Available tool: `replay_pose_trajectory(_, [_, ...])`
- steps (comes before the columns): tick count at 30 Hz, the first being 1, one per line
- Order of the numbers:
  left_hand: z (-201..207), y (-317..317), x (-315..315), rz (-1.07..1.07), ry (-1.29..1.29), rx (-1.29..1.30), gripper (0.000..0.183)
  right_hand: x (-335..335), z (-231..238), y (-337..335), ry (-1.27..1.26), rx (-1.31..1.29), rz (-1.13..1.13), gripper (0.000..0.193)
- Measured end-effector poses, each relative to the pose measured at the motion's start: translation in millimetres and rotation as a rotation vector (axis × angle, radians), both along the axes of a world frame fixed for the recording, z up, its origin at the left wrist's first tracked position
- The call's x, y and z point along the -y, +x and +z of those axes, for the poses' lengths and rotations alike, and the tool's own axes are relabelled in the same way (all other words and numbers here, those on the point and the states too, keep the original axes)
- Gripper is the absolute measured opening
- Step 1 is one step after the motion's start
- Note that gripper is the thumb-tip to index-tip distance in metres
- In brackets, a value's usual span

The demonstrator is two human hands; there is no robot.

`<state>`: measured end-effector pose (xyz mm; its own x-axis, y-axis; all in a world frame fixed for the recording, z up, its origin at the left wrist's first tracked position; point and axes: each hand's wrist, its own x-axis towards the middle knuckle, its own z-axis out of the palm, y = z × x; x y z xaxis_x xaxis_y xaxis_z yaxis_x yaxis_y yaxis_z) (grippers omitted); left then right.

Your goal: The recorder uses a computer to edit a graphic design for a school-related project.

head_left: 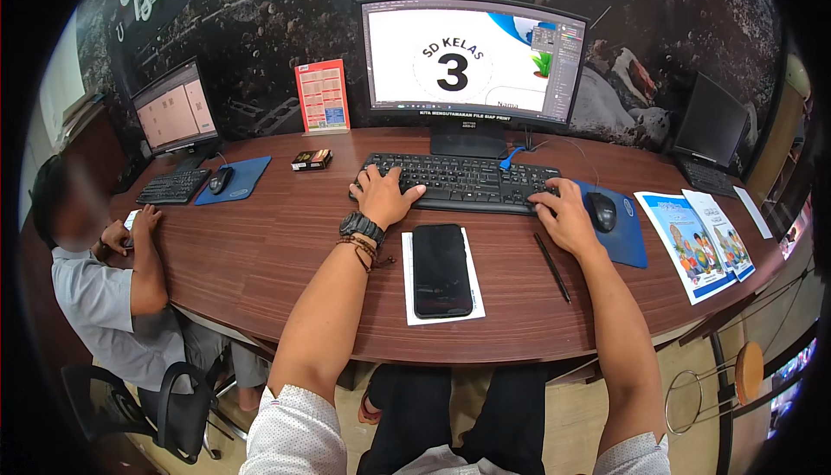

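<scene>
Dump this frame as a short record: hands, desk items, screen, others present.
left hand: fingers spread over left end of black keyboard; hand
right hand: fingers on keyboard's right end; hand
between forearms: dark-screened phone on white paper; black pen to its right
right side: black mouse on blue pad
main monitor: lit, design window
others: one seated person, far left

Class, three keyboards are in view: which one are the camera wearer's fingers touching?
The middle keyboard, before the middle monitor. The wearer's left fingers and right fingers rest on it; the left keyboard and right keyboard lie apart from them.
</scene>
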<state>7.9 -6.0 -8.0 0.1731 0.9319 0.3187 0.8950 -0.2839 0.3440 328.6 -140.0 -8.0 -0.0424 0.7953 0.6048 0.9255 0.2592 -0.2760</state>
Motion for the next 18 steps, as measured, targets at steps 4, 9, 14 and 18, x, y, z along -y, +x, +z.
replay_pose_trajectory(4, [-1, 0, -1, -0.002, 0.009, 0.002, 0.073, -1, -2, -2, -0.003, 0.060, -0.005, 0.020])
replay_pose_trajectory(9, [-3, -3, -2, 0.015, 0.021, 0.005, 0.071, -1, 4, 9, 0.110, -0.021, -0.025, 0.023])
replay_pose_trajectory(14, [-3, -3, -6, 0.056, 0.027, 0.067, 0.052, 11, -2, 60, 0.101, -0.110, -0.363, 0.028])
replay_pose_trajectory(18, [-16, -12, -18, 0.077, 0.136, 0.127, 0.037, 14, -11, 84, -0.003, -0.234, -0.475, 0.038])
